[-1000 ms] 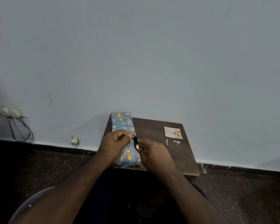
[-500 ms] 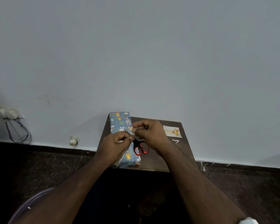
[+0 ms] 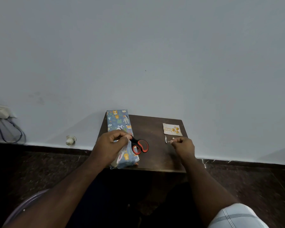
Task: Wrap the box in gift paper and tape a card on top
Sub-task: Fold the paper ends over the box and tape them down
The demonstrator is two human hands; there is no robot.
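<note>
The box, wrapped in blue animal-print paper, lies along the left side of a small dark table. My left hand rests over the box's near half and grips a whitish tape roll with red print. My right hand is at the table's right side, pinching a small piece of clear tape just above the tabletop. A beige birthday card lies flat beyond that hand. Another short tape strip sits on the table beside my right fingertips.
Scissors with red and black handles lie between my hands, the blades under my left hand. The table stands against a pale wall. A wall socket with cables is at far left, and a small white fitting sits at the skirting.
My right hand left the tape roll at my left hand and moved right with a cut tape piece, down toward the table below the card. The left hand stayed on the box.
</note>
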